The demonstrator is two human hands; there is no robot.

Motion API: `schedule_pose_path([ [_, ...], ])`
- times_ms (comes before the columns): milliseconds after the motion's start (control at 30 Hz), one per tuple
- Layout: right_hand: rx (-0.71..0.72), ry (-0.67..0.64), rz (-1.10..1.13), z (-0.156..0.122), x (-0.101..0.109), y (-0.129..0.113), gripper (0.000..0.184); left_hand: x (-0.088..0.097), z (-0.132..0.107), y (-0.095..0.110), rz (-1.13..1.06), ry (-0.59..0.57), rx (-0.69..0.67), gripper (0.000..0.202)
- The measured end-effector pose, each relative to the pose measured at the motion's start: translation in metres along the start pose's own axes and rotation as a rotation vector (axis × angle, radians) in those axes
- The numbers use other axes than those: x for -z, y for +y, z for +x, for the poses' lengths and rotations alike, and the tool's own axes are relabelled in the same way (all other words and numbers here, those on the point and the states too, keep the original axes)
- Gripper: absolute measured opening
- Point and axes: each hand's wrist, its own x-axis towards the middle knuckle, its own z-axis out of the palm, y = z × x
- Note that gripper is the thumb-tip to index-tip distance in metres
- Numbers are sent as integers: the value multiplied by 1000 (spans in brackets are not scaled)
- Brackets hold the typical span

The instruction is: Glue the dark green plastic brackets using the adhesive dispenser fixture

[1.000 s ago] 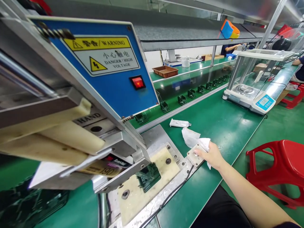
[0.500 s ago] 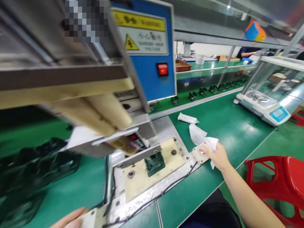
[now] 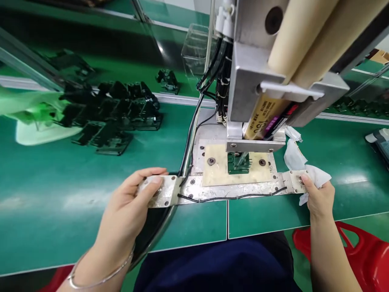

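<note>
My left hand (image 3: 130, 202) wraps round the left metal button box (image 3: 168, 190), its thumb lying on the button. At the other end of the metal base plate (image 3: 194, 187), my right hand (image 3: 322, 198) grips the right button box (image 3: 293, 181), thumb on its button. White tissue (image 3: 314, 175) is bunched beside and behind that hand. Between the hands, a dark green plastic part (image 3: 238, 165) sits on a cream pad (image 3: 212, 176). Right above it stands the dispensing head (image 3: 255, 145) with two glue cartridges (image 3: 258, 115); a clear nozzle comes down at the part.
Several dark green plastic parts (image 3: 112, 109) stand on the bench at left, beside a green bag (image 3: 39, 117). Black cables (image 3: 190, 134) run down left of the press. A red stool (image 3: 361, 255) is at lower right, a scale (image 3: 379, 142) at the right edge.
The view has swung left and down, so both hands and the whole base now show. The dispensing head's nozzle is now visible at the green part. Both hands remain at the button boxes.
</note>
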Motion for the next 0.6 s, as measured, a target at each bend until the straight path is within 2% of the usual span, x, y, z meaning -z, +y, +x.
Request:
schedule_pose_path([
  [100, 27, 3, 21, 1, 1, 0, 58, -1, -2, 2, -103, -15, 59, 48],
  [400, -8, -7, 13, -2, -1, -2, 58, 1, -3, 1, -81, -4, 59, 43],
  [600, -27, -45, -24, -4, -2, -8, 62, -1, -3, 5, -65, 13, 79, 52],
])
